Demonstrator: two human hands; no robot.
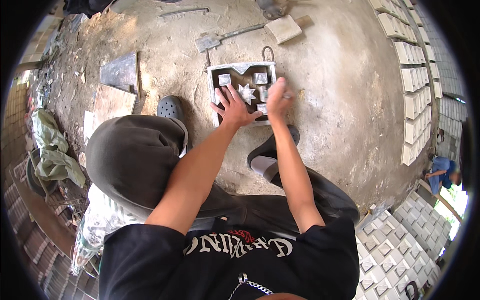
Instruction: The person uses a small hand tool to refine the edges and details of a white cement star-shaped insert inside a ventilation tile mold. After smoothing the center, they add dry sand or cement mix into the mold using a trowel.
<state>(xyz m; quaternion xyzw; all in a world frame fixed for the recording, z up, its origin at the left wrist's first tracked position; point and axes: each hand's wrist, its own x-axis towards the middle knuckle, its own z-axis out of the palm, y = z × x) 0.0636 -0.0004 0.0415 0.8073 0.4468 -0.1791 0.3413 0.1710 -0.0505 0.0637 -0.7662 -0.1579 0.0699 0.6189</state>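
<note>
Plainly, head view: box mould [243, 67] lies on the floor [340, 90].
Left hand [237, 113]: fingers splayed across it, gripping nothing visible. Right hand [279, 102]: curled, blurred; I cannot tell its hold. I'd brace evenly, sparing the star insert [246, 93].

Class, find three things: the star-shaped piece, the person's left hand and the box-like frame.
Star-shaped piece [246, 93]: head view, on its middle.
Left hand [235, 113]: head view, on its back.
Box-like frame [243, 67]: head view, on its far rim.
</note>
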